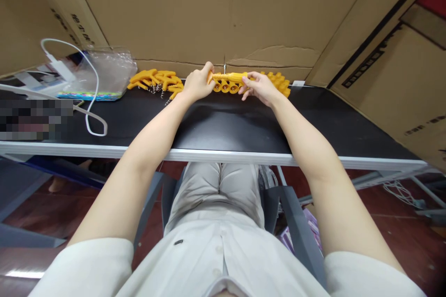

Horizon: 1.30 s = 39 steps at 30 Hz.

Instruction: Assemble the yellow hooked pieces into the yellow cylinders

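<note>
Between my hands a yellow plastic corkscrew (228, 76) is held level above the far part of the black table. My left hand (200, 83) is closed round its handle end. The fingers of my right hand (261, 87) pinch the thicker yellow sleeve at the other end. Just below it, several yellow tube-shaped sleeves (226, 87) show their round open ends. More yellow sleeves (278, 83) are grouped behind my right hand, partly hidden by it. To the left of my left hand lies a pile of yellow handles (153, 79) with bare metal spirals.
A clear plastic bag (108, 72) lies at the left, beside a white charger (62, 68) and its looping white cable (96, 102). Cardboard walls (223, 14) enclose the back and sides. The table's pale front edge (230, 155) runs across my lap.
</note>
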{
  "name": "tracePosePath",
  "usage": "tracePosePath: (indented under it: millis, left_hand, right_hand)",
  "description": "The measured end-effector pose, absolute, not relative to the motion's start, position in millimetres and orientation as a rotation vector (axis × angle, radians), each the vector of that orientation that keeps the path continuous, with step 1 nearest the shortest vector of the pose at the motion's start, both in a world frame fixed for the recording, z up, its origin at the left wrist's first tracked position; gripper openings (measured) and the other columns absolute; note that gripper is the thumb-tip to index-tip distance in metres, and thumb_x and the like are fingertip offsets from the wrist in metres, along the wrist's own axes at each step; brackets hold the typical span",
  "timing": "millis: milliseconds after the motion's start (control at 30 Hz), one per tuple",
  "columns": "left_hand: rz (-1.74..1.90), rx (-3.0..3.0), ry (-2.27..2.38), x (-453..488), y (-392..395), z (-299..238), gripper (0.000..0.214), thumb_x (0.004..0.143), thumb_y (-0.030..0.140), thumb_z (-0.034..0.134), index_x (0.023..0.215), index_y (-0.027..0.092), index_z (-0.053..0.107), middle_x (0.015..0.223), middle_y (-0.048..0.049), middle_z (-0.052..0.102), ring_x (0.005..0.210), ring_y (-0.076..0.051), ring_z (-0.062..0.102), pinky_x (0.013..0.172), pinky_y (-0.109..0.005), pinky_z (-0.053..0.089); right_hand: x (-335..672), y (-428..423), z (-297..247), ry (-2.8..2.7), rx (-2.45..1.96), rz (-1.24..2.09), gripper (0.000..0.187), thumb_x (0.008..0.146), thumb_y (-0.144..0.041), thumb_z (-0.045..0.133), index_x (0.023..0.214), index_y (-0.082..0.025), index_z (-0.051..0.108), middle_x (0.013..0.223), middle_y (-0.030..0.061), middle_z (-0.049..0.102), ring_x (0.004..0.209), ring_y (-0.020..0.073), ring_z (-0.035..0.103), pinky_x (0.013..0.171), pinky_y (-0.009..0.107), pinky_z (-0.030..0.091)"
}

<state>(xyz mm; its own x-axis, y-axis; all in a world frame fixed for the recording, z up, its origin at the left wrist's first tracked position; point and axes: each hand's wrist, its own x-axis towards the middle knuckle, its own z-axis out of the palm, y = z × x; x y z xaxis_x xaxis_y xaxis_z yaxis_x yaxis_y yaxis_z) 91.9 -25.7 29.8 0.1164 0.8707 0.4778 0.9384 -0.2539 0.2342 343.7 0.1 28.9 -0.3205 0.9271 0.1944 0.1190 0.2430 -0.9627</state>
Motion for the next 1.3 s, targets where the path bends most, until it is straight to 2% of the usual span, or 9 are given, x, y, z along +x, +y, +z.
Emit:
tracePosePath:
  millis: [267, 467, 567, 667, 767, 833, 1067, 1200, 1300]
  left_hand:
    - [-0.807, -2.269, -1.803, 94, -30, 31, 0.063, 0.092, 0.032, 0.056, 0.155, 0.028, 0.061, 0.116, -0.0151, 0.081, 0.111, -0.044, 0.074, 0.101, -0.052, 0.055]
    - [-0.802, -2.262, -1.825, 94, -26, 27, 0.061, 0.095, 0.030, 0.057, 0.156, 0.030, 0.060, 0.117, -0.0150, 0.080, 0.116, -0.044, 0.075, 0.101, -0.051, 0.055]
    - [-0.795, -2.241, -1.856, 93, -24, 26, 0.063, 0.094, 0.031, 0.058, 0.157, 0.031, 0.060, 0.119, -0.0154, 0.080, 0.116, -0.045, 0.074, 0.101, -0.052, 0.056]
    - [-0.831, -2.212, -1.852, 93, -22, 25, 0.062, 0.093, 0.032, 0.059, 0.155, 0.033, 0.061, 0.114, -0.0139, 0.081, 0.112, -0.045, 0.075, 0.097, -0.052, 0.057]
    - [-0.833, -2.206, -1.859, 92, -22, 26, 0.062, 0.091, 0.033, 0.059, 0.153, 0.032, 0.063, 0.112, -0.0140, 0.082, 0.111, -0.045, 0.075, 0.097, -0.052, 0.056]
    - [-0.822, -2.216, -1.858, 92, -23, 26, 0.063, 0.090, 0.033, 0.059, 0.153, 0.031, 0.063, 0.113, -0.0146, 0.082, 0.113, -0.045, 0.074, 0.098, -0.052, 0.056]
    - [-0.809, -2.239, -1.815, 94, -28, 30, 0.063, 0.090, 0.033, 0.055, 0.153, 0.027, 0.063, 0.115, -0.0160, 0.082, 0.112, -0.044, 0.074, 0.099, -0.052, 0.056]
    - [-0.819, -2.249, -1.798, 95, -28, 29, 0.062, 0.090, 0.032, 0.055, 0.152, 0.026, 0.063, 0.114, -0.0155, 0.082, 0.111, -0.043, 0.075, 0.100, -0.050, 0.055]
    - [-0.873, -2.281, -1.744, 95, -27, 27, 0.064, 0.089, 0.032, 0.056, 0.153, 0.028, 0.062, 0.112, -0.0141, 0.082, 0.111, -0.043, 0.075, 0.099, -0.050, 0.055]
  right_hand:
    - [336, -9, 35, -1.619, -1.107, 1.079, 0.072, 0.086, -0.096, 0.069, 0.092, -0.024, 0.063, 0.051, -0.0023, 0.060, 0.039, 0.0129, 0.054, 0.037, 0.023, 0.046]
    - [332, -2, 29, -1.584, -1.095, 1.125, 0.079, 0.087, -0.099, 0.063, 0.106, -0.022, 0.070, 0.054, -0.0016, 0.062, 0.041, 0.0150, 0.059, 0.038, 0.025, 0.051]
    - [333, -2, 30, -1.567, -1.104, 1.174, 0.077, 0.090, -0.094, 0.065, 0.111, -0.021, 0.070, 0.064, 0.0013, 0.070, 0.047, 0.0154, 0.066, 0.045, 0.025, 0.057]
    - [336, -5, 33, -1.573, -1.070, 1.226, 0.063, 0.096, -0.081, 0.073, 0.109, -0.020, 0.066, 0.078, 0.0050, 0.078, 0.055, 0.0149, 0.072, 0.056, 0.024, 0.062]
    - [340, -7, 35, -1.585, -0.999, 1.246, 0.050, 0.096, -0.064, 0.086, 0.111, -0.023, 0.061, 0.084, 0.0020, 0.080, 0.060, 0.0135, 0.074, 0.062, 0.024, 0.064]
    - [342, -6, 35, -1.598, -0.967, 1.236, 0.051, 0.093, -0.060, 0.091, 0.110, -0.025, 0.059, 0.081, -0.0011, 0.079, 0.060, 0.0130, 0.074, 0.063, 0.024, 0.064]
    - [338, -7, 35, -1.637, -1.025, 1.136, 0.065, 0.088, -0.085, 0.080, 0.096, -0.023, 0.060, 0.061, -0.0014, 0.067, 0.049, 0.0139, 0.064, 0.048, 0.024, 0.057]
    - [335, -3, 31, -1.596, -1.103, 1.090, 0.075, 0.088, -0.097, 0.066, 0.098, -0.023, 0.068, 0.052, -0.0013, 0.060, 0.042, 0.0151, 0.056, 0.041, 0.026, 0.051]
    - [335, 2, 28, -1.560, -1.158, 1.080, 0.080, 0.090, -0.100, 0.059, 0.104, -0.023, 0.073, 0.052, -0.0011, 0.059, 0.040, 0.0148, 0.053, 0.042, 0.028, 0.054]
